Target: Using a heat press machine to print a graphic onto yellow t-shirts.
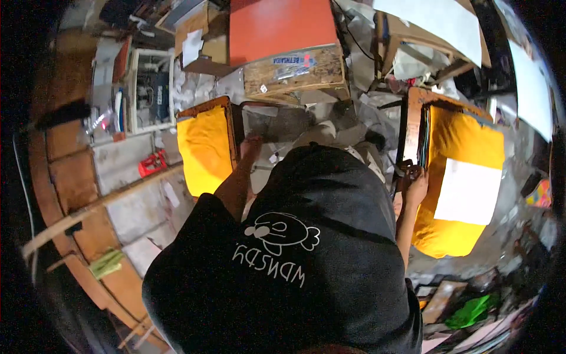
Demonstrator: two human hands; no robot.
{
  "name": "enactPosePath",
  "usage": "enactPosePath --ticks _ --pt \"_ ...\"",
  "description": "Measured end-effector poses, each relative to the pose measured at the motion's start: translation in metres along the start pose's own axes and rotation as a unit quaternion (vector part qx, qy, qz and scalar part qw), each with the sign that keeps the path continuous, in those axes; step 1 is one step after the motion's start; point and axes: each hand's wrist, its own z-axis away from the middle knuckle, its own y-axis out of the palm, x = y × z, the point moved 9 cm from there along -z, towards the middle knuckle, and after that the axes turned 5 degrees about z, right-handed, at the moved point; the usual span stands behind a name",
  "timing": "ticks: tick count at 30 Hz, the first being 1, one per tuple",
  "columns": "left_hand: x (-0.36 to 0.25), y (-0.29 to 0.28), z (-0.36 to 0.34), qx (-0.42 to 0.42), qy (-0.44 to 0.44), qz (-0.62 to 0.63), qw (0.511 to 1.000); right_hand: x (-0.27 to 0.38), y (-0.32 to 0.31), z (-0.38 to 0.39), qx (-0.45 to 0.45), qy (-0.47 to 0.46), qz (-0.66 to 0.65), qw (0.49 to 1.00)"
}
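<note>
My right hand (417, 182) is closed at the left edge of a yellow cloth stack (439, 236), with a small dark object (408, 168) at its fingers that I cannot make out. On that yellow cloth lies a white rectangular sheet (464, 192). A brown wooden board (414, 109) stands along the stack's far and left edges. My left hand (252, 147) is lowered beside a second yellow cloth (204, 153), which rests by another brown wooden frame (231, 118). Blur and shadow hide the left fingers.
Ahead stands a wooden table (295, 74) with an orange-red top. A table with a white sheet (439, 23) is at the far right. A long wooden bar (106, 203) crosses the left side, near a red plastic item (153, 163). Scraps litter the floor; a green bag (470, 312) lies lower right.
</note>
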Motion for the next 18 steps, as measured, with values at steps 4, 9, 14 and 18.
enactPosePath --ticks 4,9,14,18 --pt "0.025 -0.078 0.034 -0.261 -0.055 -0.146 0.953 0.06 -0.048 -0.001 0.023 -0.095 -0.121 0.988" --pt "0.104 -0.172 -0.022 -0.301 0.144 0.219 0.917 0.152 -0.033 0.0 0.046 -0.181 -0.15 0.971" --pt "-0.047 -0.149 -0.028 -0.359 0.09 -0.088 0.925 -0.007 0.113 0.037 0.238 0.015 -0.237 0.942" --pt "-0.015 -0.186 -0.037 -0.386 0.121 -0.118 0.907 0.086 0.146 0.119 0.166 -0.256 0.029 0.952"
